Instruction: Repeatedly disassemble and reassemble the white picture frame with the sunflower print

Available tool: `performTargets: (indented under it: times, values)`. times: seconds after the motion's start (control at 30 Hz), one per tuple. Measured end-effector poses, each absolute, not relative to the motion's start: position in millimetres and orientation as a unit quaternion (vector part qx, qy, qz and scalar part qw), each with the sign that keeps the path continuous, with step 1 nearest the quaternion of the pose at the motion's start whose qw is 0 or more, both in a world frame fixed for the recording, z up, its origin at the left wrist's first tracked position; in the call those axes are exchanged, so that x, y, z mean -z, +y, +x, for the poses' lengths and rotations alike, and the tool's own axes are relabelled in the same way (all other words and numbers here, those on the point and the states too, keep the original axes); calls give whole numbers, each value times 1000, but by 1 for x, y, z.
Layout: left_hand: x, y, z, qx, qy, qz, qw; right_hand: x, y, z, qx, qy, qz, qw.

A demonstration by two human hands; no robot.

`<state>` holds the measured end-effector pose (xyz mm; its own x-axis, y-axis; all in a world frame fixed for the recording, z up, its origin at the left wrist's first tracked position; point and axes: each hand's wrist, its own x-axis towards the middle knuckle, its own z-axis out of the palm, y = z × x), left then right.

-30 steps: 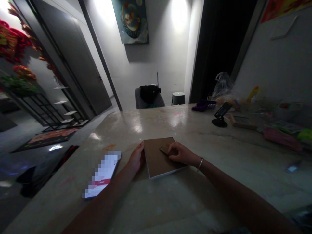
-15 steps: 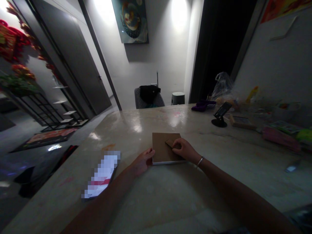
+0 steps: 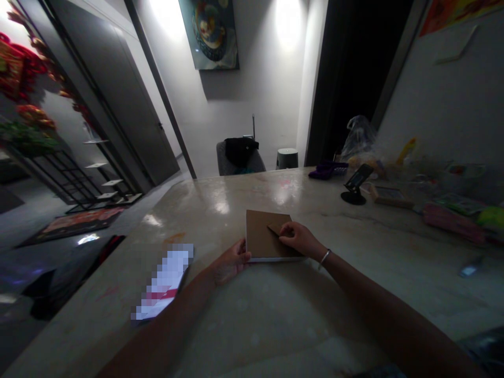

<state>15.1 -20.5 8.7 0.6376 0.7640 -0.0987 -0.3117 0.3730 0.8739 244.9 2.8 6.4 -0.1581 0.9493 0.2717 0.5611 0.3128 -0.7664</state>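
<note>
A square brown-topped block with white sides point(image 3: 260, 236), like a thick notepad or a flat box, lies in front of me on the stone-topped table point(image 3: 252, 325). My left hand point(image 3: 232, 260) grips its near left corner, thumb on the front edge and fingers at the side. Its left side looks slightly raised. Over the top face, my right hand point(image 3: 297, 236) pinches a small flat brown piece point(image 3: 274, 229), whose pointed end sticks out to the left. Whether that piece is loose or part of the cover I cannot tell.
On the left lies a phone-like slab with a blurred-out bright face point(image 3: 165, 281). Toward the far right stand a black phone stand point(image 3: 356, 186), a purple item point(image 3: 326, 170), a wooden frame point(image 3: 391, 197) and a pink packet point(image 3: 452, 223). Behind the table is a chair point(image 3: 240, 157).
The block has tilted and turned slightly, its left side rising a little. My left thumb has shifted down onto the front corner. My right hand keeps its pinch, moving slightly right.
</note>
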Motion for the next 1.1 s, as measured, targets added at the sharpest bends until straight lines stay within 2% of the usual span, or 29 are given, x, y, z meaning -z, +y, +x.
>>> performTargets:
  times: [0.27,0.5,0.83,1.0,1.1]
  values:
    - [-10,-19,21,-406,367,345,763,-4,3,245,-269,-719,-514,384]
    - [-5,-11,21,-433,396,317,745,-6,0,240,-251,-743,-492,379]
    - [-8,-6,20,-491,463,371,637,-7,-4,235,-236,-785,-436,371]
    - [-6,0,16,-525,496,462,515,-8,-6,234,-242,-784,-433,374]
    - [-3,5,12,-534,483,448,529,-8,-6,234,-253,-776,-435,380]
